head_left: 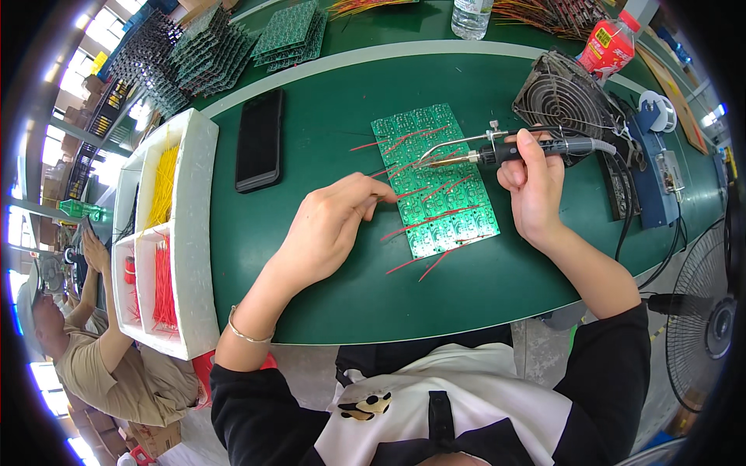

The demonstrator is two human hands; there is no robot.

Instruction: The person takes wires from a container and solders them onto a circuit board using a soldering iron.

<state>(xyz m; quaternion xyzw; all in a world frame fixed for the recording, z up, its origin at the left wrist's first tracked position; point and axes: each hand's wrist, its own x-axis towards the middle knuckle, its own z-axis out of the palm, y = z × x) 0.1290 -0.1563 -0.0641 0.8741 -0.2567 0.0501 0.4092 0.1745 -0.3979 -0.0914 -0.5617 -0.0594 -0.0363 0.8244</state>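
Note:
A green circuit board panel (447,225) lies on the green tabletop, with several red wires standing out from it. My right hand (536,182) grips a soldering iron (571,146) by its black handle. A thin curved metal tube runs alongside the iron, and both tips meet over the panel's middle. At the panel's left edge, my left hand (330,221) is closed in a pinch on a thin wire (379,173) whose end reaches toward the iron's tip. Its colour is hard to make out, and fingers hide part of it.
Left of the panel are a black phone (260,144) and a white foam box (202,241) of yellow and red wires. Stacked boards (289,35) stand behind. A small fan (563,97), a red bottle (608,46) and a blue device (660,167) occupy the right. Another person (116,357) sits at left.

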